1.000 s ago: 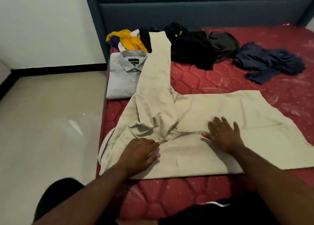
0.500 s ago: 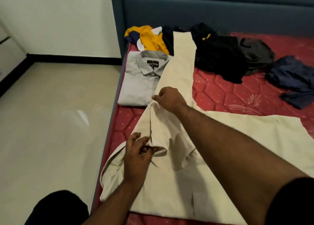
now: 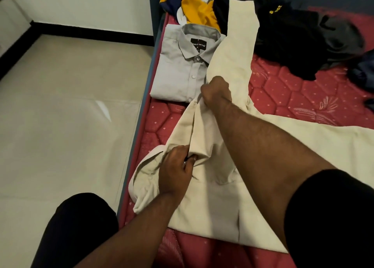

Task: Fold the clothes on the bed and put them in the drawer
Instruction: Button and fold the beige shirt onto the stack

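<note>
Leftmost, I log bare pale floor [image 3: 66,113] running up to the bed edge [image 3: 141,126], with a black skirting line under the white wall. My left hand [image 3: 176,172] sits near that edge, fingers curled and pinching a fold of the beige shirt [image 3: 218,207], whose collar end just overhangs the mattress side. My right hand [image 3: 217,93] crosses over, fist closed on the sleeve fold where it overlaps the folded grey shirt [image 3: 182,65]. Sleeve cuff reaches up between the yellow-and-navy garment [image 3: 194,8] and the black clothes [image 3: 289,38]. Grey garment [image 3: 342,38] next; a navy item [image 3: 364,71] is cut off by the frame's right edge. Beige shirt's right part also runs out of frame. Surface: red quilted mattress [image 3: 293,97]; dark blue headboard behind. No drawer seen for certain.
</note>
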The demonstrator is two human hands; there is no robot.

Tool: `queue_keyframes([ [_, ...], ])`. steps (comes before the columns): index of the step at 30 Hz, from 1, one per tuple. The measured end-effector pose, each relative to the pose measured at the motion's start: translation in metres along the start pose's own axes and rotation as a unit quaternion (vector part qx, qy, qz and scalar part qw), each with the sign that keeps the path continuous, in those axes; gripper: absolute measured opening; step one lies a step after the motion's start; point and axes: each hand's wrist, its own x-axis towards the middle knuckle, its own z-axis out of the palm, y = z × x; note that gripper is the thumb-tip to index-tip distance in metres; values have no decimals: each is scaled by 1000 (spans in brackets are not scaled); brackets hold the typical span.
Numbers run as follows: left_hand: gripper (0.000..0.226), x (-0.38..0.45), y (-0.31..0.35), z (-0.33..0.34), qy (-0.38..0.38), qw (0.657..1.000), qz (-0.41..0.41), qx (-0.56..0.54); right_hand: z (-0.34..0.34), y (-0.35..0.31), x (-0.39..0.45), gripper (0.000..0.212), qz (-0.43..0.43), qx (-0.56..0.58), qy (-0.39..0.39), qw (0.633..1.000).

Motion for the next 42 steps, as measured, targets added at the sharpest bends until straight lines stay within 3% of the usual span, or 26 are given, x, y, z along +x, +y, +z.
queue_keyframes([
  [3, 16, 2, -2, 2, 1, 1000, 4, 26, -33, 0, -6, 19, 54, 182, 53, 980],
  [6, 10, 0, -1, 1, 10, 1000, -12, -4, -101, 33, -32, 9, 96, 431, 106, 891],
  [9, 15, 2, 1, -4, 17, 999, 26, -19, -158, 105, -93, 19, 131, 553, 189, 801],
  [10, 15, 2, 4, -7, 17, 999, 46, -23, -169, 135, -126, 22, 137, 558, 205, 792],
  [12, 20, -3, 6, -11, 24, 996, 76, -31, -174, 190, -180, 21, 170, 480, 223, 831],
  [13, 23, -7, 7, -13, 27, 996, 81, -28, -168, 213, -198, 23, 202, 476, 220, 827],
  [15, 27, -17, 15, -17, 22, 996, 88, -12, -162, 252, -220, 33, 257, 520, 219, 784],
  [17, 28, -26, 24, -22, 32, 995, 93, -6, -160, 271, -220, 23, 259, 539, 227, 769],
  [19, 30, -36, 35, -26, 41, 992, 122, -14, -159, 275, -213, 20, 243, 523, 223, 786],
  [21, 30, -50, 43, -27, 47, 989, 139, -32, -160, 270, -206, 45, 211, 428, 214, 852],
  [24, 30, -70, 49, -22, 48, 995, 59, -65, -158, 253, -192, 56, 157, 326, 175, 916],
  [27, 31, -83, 46, -13, 22, 997, 53, -58, -150, 253, -173, 34, 188, 313, 110, 924],
  [30, 40, -84, 43, -9, -7, 999, 42, -30, -153, 247, -160, 12, 167, 332, 117, 921],
  [32, 42, -81, 42, -9, -12, 1000, 19, -9, -183, 232, -157, 16, 143, 443, 164, 870],
  [35, 38, -79, 42, -11, -6, 1000, 23, 3, -247, 241, -145, 34, 84, 658, 229, 712],
  [36, 38, -80, 40, -12, -7, 999, 36, 4, -264, 254, -142, 43, 75, 679, 250, 686],
  [40, 42, -86, 37, -13, -30, 997, 69, 12, -286, 297, -181, 39, 100, 714, 318, 616],
  [42, 44, -84, 37, -13, -36, 997, 65, 20, -268, 323, -206, 40, 165, 702, 339, 604],
])
